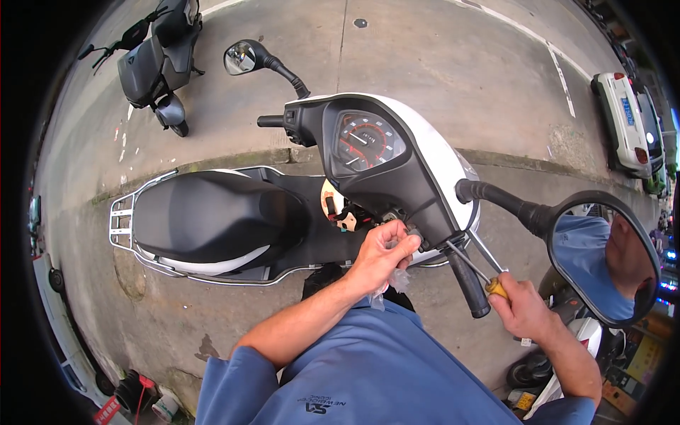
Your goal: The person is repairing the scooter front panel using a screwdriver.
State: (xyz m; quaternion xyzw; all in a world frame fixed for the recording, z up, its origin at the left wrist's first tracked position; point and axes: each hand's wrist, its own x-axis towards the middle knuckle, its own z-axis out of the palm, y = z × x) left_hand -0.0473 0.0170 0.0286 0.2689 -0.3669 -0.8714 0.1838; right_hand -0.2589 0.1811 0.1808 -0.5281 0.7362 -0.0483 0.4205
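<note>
A white and black scooter (428, 131) stands in front of me, with its round-dialled speedometer (367, 140) facing up. My right hand (525, 308) is closed around the yellow handle of a screwdriver (498, 287). The screwdriver's shaft runs up and left to the inner end of the right handlebar grip (470, 287), beside the silver brake lever (487, 252). Fingers pinched, my left hand (386, 256) is at the opened underside of the handlebar cover, near the dark switch part (423, 239). Crumpled clear plastic (398, 281) hangs from it. Its fingertips partly hide that spot.
The right mirror (602, 258) sticks out close beside my right arm; the left mirror (241, 58) is on the far side. The scooter's seat (216, 221) lies to the left. A grey scooter (157, 67), a white car (627, 120) and another scooter (574, 340) are parked around.
</note>
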